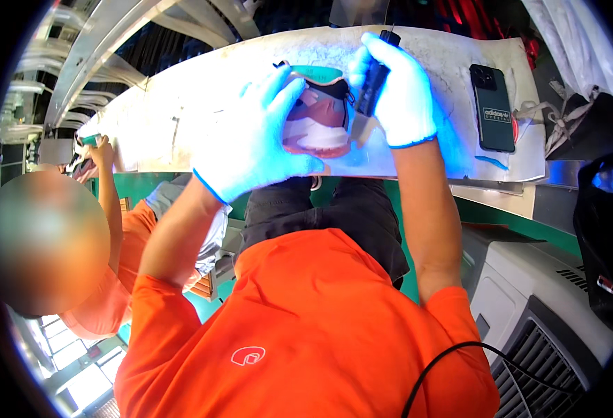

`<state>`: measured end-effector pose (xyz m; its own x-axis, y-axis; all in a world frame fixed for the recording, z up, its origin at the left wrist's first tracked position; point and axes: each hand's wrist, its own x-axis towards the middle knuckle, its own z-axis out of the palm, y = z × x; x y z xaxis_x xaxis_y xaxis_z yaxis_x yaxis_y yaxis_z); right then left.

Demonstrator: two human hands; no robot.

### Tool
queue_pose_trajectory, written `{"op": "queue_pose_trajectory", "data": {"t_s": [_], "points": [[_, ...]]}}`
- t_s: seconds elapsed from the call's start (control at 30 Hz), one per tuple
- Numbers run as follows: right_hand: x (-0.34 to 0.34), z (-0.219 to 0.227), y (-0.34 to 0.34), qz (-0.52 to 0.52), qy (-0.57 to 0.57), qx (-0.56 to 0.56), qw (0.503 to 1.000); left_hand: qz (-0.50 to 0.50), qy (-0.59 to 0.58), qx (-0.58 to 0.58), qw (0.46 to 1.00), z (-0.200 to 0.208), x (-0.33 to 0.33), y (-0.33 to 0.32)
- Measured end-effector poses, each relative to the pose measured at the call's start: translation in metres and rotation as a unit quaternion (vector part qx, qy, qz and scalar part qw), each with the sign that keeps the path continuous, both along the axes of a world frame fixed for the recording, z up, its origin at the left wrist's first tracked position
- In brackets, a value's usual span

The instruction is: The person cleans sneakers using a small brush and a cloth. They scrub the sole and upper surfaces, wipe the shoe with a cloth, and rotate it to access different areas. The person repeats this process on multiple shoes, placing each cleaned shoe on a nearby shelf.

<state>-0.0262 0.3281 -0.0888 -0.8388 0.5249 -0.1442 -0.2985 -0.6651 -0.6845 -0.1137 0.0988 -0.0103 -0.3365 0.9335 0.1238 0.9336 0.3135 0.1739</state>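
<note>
Both of my hands wear white gloves that glow blue in the light. My left hand (257, 132) grips the near left side of a shoe (318, 115), its fingers spread along the upper. The shoe has a pinkish-mauve upper, a dark collar, a green insole and a pale sole, with its heel end toward me. My right hand (405, 87) is closed round a black cylindrical hand tool (374, 82), held slanting just right of the shoe. Whether the tool touches the shoe I cannot tell.
The pale worktop (202, 104) is marked and curves across the view. A dark smartphone (494, 108) lies at its right, near a small blue strip (491, 162). A grey-white machine (536, 299) stands at lower right. Another person (101, 279) in orange works at the left.
</note>
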Motion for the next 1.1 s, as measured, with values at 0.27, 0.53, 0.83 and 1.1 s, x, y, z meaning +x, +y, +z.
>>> {"op": "queue_pose_trajectory", "data": {"t_s": [0.27, 0.53, 0.83, 1.1], "points": [[-0.037, 0.005, -0.016, -0.042, -0.04, -0.071, 0.996, -0.051, 0.015, 0.009, 0.999, -0.01, -0.007, -0.003], [-0.043, 0.007, -0.022, -0.009, -0.017, -0.107, 0.994, -0.08, 0.036, 0.047, 0.995, -0.012, -0.014, 0.007], [-0.047, 0.016, -0.025, 0.028, -0.021, -0.078, 0.996, -0.092, 0.036, 0.043, 0.994, -0.009, -0.018, 0.005], [-0.057, 0.008, -0.016, 0.141, -0.011, -0.052, 0.989, -0.098, 0.042, 0.061, 0.992, -0.007, -0.015, 0.01]]}}
